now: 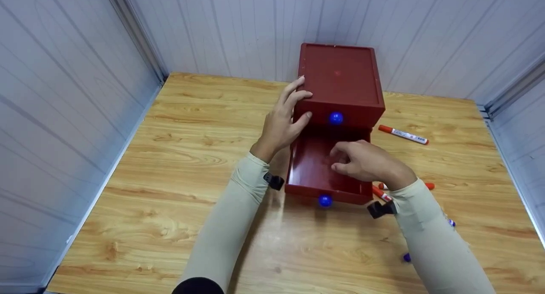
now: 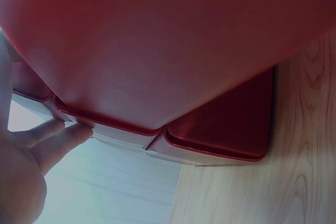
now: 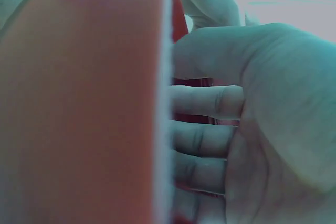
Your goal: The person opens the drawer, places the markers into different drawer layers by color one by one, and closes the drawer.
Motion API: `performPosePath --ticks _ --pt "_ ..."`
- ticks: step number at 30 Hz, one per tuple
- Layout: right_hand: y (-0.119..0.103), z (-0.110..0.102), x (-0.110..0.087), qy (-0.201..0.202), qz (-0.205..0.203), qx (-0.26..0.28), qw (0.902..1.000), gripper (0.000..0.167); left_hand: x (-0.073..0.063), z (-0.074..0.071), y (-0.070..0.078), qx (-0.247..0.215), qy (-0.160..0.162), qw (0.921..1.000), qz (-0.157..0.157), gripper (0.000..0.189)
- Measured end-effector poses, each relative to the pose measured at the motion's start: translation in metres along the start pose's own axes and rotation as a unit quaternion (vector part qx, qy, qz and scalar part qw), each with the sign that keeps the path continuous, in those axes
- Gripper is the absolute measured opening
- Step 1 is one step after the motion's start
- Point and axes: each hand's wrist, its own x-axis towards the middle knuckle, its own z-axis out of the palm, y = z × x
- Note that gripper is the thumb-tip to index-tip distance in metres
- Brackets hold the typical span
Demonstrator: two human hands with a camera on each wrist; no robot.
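A dark red drawer cabinet (image 1: 340,75) stands near the back wall, its upper drawer closed under a blue knob (image 1: 336,118). Below, the lower drawer (image 1: 315,158) is pulled out, with another blue knob (image 1: 325,201) on its front. My left hand (image 1: 279,124) rests on the cabinet's left side and top edge with spread fingers; its fingertips (image 2: 79,132) touch the red casing in the left wrist view. Over the lower drawer, my right hand (image 1: 366,160) reaches in with loosely bent fingers, and nothing shows in it. The drawer wall (image 3: 89,98) hides its fingertips in the right wrist view.
An orange-capped white marker (image 1: 403,135) lies right of the cabinet. Other red markers (image 1: 382,193) lie beside the drawer, partly behind the right wrist. Blue-ended items (image 1: 407,257) show near the right sleeve. Panel walls (image 1: 238,30) border the wooden table (image 1: 191,158).
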Motion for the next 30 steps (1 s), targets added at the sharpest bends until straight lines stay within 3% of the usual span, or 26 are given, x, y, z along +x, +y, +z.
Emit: performPosePath --ticks 9,14,21,26,30 --pt "0.006 -0.005 -0.021 0.075 0.024 0.063 0.9949 0.027 0.0 0.0 0.001 -0.008 -0.003 0.9999 -0.006 0.037" --pt "0.011 -0.002 -0.029 0.138 0.026 0.092 0.9859 0.023 0.0 0.001 0.001 -0.012 0.002 0.9999 -0.008 0.037" --pt "0.025 0.004 -0.042 0.207 -0.007 0.122 0.9705 0.023 0.001 0.002 0.001 -0.012 0.0 0.9999 -0.01 0.037" --pt "0.036 0.005 -0.053 0.237 0.002 0.159 0.9584 0.02 0.0 0.003 0.001 -0.015 0.001 0.9998 -0.01 0.037" --pt "0.044 0.005 -0.062 0.243 0.021 0.17 0.9549 0.02 0.0 0.002 0.001 -0.014 0.006 0.9998 -0.013 0.038"
